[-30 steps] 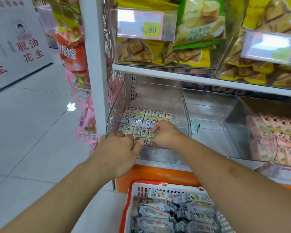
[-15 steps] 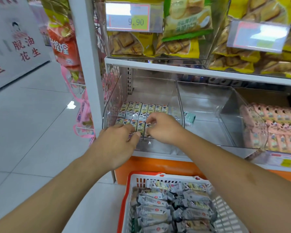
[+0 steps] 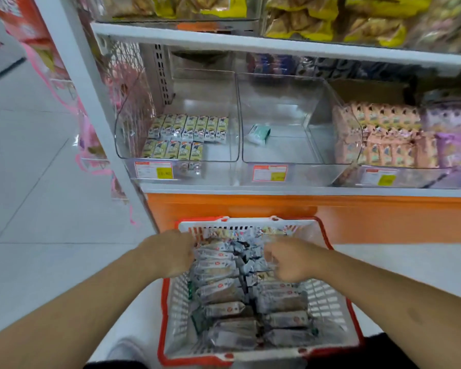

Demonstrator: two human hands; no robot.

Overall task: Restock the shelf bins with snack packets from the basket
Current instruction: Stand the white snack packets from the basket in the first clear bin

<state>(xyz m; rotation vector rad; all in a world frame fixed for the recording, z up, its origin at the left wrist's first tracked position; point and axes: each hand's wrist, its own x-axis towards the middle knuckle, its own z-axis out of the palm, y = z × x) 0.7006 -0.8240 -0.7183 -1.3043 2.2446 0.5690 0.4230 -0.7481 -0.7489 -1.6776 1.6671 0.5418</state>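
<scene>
A red and white basket (image 3: pixel 246 222) stands on the floor below the shelf, full of grey snack packets (image 3: pixel 224 288). My left hand (image 3: pixel 171 257) is over the basket's left side, its fingers curled down onto the packets. My right hand (image 3: pixel 290 262) hovers over the middle of the pile with curled fingers. Motion blur hides whether either hand holds a packet. On the shelf above, the clear left bin (image 3: pixel 225 155) holds two rows of small yellow-green packets (image 3: pixel 189 129).
The clear middle bin (image 3: pixel 280 155) holds one green-white packet (image 3: pixel 258 133). Peach packets (image 3: pixel 383 134) fill the bin to the right, with purple packets (image 3: pixel 453 145) beside them. Price tags sit on the bin fronts. An orange base panel (image 3: pixel 357 217) runs under the shelf. Pink bags (image 3: pixel 91 145) hang at the left.
Both hands have left the left bin and dropped down to the basket. The view has tilted down, showing the whole basket.
</scene>
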